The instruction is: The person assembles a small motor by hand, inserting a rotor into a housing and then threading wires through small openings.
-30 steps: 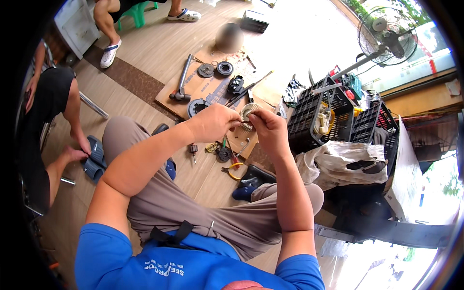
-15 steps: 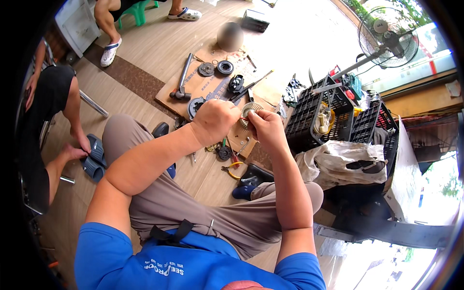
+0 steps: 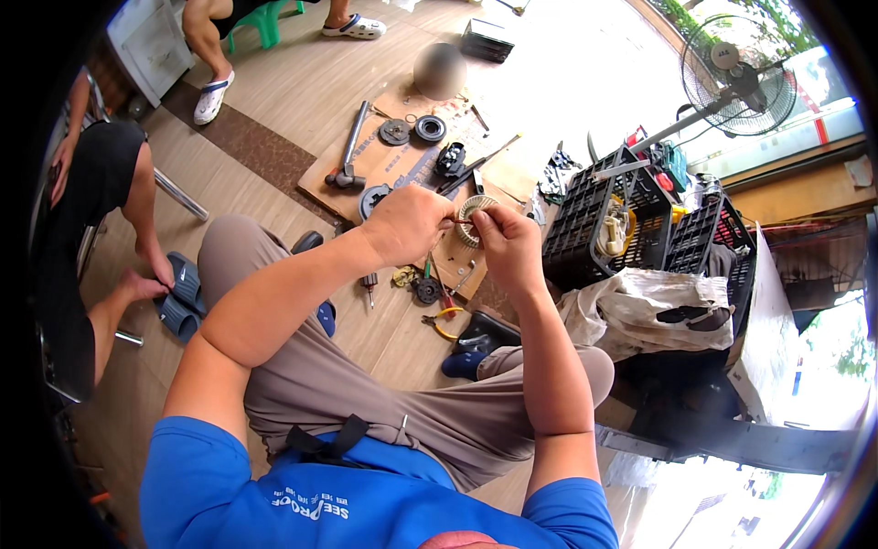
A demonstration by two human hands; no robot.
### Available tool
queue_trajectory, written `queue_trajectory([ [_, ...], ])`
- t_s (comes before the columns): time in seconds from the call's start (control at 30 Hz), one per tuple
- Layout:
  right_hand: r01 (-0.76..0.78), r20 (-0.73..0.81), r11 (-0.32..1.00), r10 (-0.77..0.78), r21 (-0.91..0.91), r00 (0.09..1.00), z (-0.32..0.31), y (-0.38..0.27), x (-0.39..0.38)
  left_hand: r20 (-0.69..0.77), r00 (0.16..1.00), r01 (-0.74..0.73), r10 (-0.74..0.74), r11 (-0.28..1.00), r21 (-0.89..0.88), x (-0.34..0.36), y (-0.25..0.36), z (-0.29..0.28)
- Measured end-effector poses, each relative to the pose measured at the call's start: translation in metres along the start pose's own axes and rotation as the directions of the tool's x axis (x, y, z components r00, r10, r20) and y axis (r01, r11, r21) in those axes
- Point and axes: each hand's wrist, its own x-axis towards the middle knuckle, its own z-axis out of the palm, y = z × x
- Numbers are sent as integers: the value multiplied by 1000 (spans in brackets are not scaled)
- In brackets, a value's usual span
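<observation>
Cardboard (image 3: 375,161) lies on the floor, and above its near part I see the right hand (image 3: 508,240) pinching one end of a thin dark piece (image 3: 464,221) between thumb and finger, with the left hand (image 3: 413,222) closed on the other end. On the cardboard, a pale ribbed ring (image 3: 473,207) sits partly behind the right fingertips and a hammer (image 3: 353,151) rests toward the left; black crates (image 3: 581,220) stand to its right.

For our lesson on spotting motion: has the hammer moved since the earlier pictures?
No. The hammer lies at the same spot near the left edge of the cardboard; both shift slightly together in the picture.
</observation>
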Motion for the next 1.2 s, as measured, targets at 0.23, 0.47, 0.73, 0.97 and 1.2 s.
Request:
queue_trajectory([
  [0.23,-336,116,931,321,141,940,-5,-5,5,-233,928,-199,291,916,348,-7,2,11],
  [0.47,-140,47,975,134,173,990,-2,4,4,-120,976,-136,179,944,301,-3,6,6],
  [0.73,25,41,995,-29,94,999,-6,1,-3,148,987,79,-68,994,-70,-1,-2,1],
  [0.97,-413,205,799,359,438,911,-12,-4,5,-123,965,-191,232,942,277,-3,-10,14],
  [1.2,-480,294,701,379,528,877,-18,4,5,-215,891,-290,401,865,409,-3,-8,17],
])
